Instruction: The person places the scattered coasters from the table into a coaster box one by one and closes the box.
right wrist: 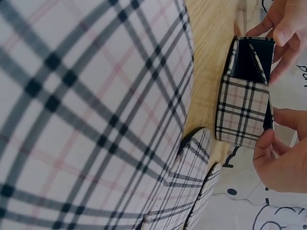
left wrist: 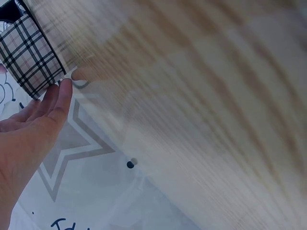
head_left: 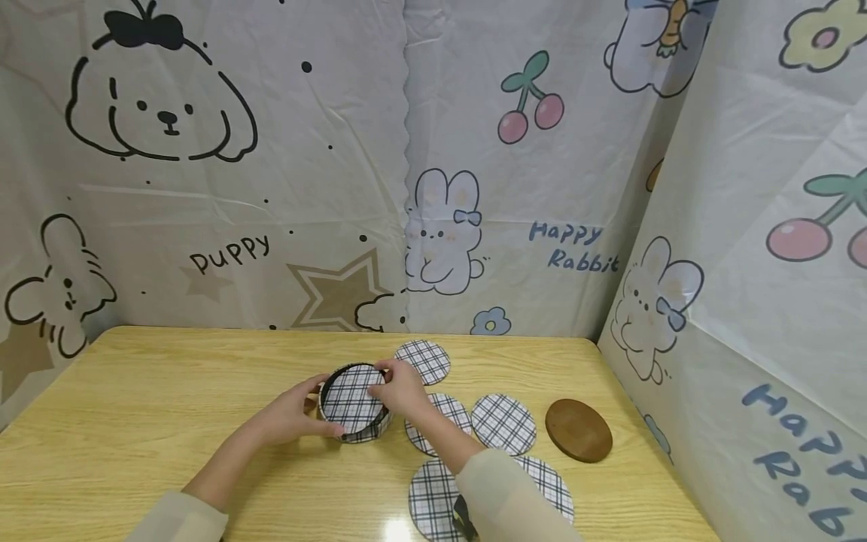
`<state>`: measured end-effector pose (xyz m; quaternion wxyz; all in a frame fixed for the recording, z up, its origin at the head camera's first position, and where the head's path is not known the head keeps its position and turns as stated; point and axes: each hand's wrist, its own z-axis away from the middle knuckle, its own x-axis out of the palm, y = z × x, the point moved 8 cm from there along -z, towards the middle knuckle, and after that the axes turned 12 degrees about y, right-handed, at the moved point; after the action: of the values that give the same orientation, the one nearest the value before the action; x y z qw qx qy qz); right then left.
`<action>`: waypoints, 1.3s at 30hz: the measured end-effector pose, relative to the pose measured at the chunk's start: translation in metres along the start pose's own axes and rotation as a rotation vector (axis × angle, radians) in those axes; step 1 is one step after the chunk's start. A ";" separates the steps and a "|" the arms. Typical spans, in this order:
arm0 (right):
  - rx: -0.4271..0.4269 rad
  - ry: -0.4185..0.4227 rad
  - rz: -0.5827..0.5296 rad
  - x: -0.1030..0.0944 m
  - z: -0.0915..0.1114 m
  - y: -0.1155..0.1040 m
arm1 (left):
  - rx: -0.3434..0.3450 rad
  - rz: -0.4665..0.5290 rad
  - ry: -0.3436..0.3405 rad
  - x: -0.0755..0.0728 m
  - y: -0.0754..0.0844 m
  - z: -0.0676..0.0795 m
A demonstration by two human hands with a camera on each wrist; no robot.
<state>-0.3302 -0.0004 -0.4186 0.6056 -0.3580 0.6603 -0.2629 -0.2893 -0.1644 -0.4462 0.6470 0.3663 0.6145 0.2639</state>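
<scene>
A round plaid coaster holder (head_left: 369,434) with a dark inside stands on the table, left of the loose coasters. My left hand (head_left: 298,412) grips its left side, thumb at the front and fingers behind. At the holder's mouth lies a plaid coaster (head_left: 351,397), its right edge pinched by my right hand (head_left: 404,388). From the right wrist, the coaster's thin edge (right wrist: 258,62) slants inside the holder (right wrist: 242,110), whose wall has a gap. In the left wrist view, my left fingers touch the plaid wall (left wrist: 31,60); the coaster is out of sight there.
Several plaid coasters lie to the right, including one at the back (head_left: 423,361), one beside my right forearm (head_left: 503,424) and a larger one in front (head_left: 430,497). My right sleeve partly covers some. A brown wooden disc (head_left: 579,430) lies farther right. Printed cloth (head_left: 339,188) hangs behind the table.
</scene>
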 end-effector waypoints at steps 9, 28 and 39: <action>-0.020 0.000 0.029 0.001 -0.003 0.008 | 0.006 0.004 0.002 0.000 0.000 0.000; 0.006 -0.010 0.105 -0.071 -0.001 0.053 | 0.008 -0.013 0.028 -0.002 -0.001 0.000; 0.048 0.051 0.164 -0.117 0.005 0.094 | 0.005 -0.024 0.024 0.000 -0.001 0.000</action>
<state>-0.3387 0.1496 -0.4212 0.6163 -0.2813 0.6962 -0.2373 -0.2897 -0.1651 -0.4467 0.6419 0.3574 0.6271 0.2588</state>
